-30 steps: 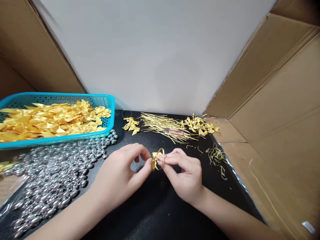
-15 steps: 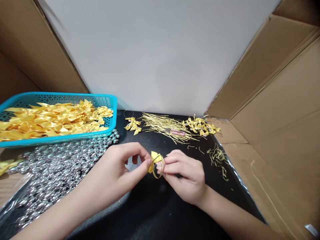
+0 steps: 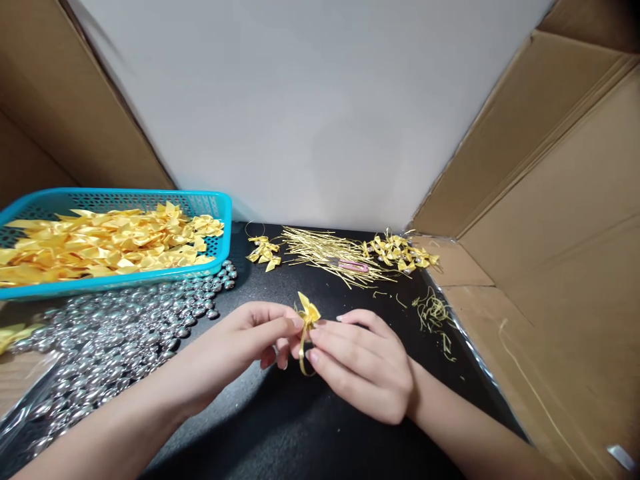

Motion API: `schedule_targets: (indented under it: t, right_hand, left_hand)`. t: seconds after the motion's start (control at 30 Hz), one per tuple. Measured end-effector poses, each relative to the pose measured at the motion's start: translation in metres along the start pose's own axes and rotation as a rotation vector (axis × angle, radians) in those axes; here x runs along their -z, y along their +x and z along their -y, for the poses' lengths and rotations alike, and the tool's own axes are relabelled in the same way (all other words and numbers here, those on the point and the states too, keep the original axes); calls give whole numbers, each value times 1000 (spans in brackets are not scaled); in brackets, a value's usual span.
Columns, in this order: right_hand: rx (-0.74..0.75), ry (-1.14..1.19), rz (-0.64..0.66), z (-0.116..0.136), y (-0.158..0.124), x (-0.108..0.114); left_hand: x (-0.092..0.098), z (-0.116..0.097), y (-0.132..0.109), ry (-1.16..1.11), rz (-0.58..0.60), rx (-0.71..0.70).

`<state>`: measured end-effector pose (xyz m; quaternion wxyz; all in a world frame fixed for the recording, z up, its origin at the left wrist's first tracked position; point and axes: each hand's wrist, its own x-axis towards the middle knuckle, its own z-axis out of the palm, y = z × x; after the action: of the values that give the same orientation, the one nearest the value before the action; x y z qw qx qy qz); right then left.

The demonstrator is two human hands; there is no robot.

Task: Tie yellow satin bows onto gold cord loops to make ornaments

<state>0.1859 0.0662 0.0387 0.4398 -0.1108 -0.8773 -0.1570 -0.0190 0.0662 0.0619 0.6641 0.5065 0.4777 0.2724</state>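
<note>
Between my two hands is a yellow ribbon bow (image 3: 309, 311) with a loop of gold cord (image 3: 303, 357) hanging below it. My left hand (image 3: 260, 333) pinches the bow and cord from the left, thumb and fingertips pressed together. From the right, my right hand (image 3: 367, 363) has its fingertips closed on the cord just under the bow. Its fingers partly hide the knot. Both hands are over the black work surface (image 3: 280, 420).
A blue basket (image 3: 120, 283) of yellow bows stands at the left, behind many silver beads (image 3: 120, 340). Gold cord pieces (image 3: 313, 243), a pink-handled tool (image 3: 354, 265), finished-looking bows (image 3: 400, 252) and cord scraps (image 3: 433, 310) lie farther back and right. Cardboard walls flank the surface.
The bow has turned and now points upward, with the loop hanging lower. My left fingers have shifted around it, and my right hand has turned, its back more towards the camera.
</note>
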Motion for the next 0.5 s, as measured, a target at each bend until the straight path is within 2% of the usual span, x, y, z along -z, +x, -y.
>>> schedule_targets:
  t: [0.27,0.37,0.5]
  right_hand:
    - [-68,52,-31,-4,-6,-5]
    - [-76,95,-8,-5,-5,-6]
    - [-170,219,-15,-7,-3,-7]
  left_hand:
    - [-2,4,1,-161,37,18]
    - [-2,2,0,-54,45,-44]
    - [-3,-1,-2,79,60,-115]
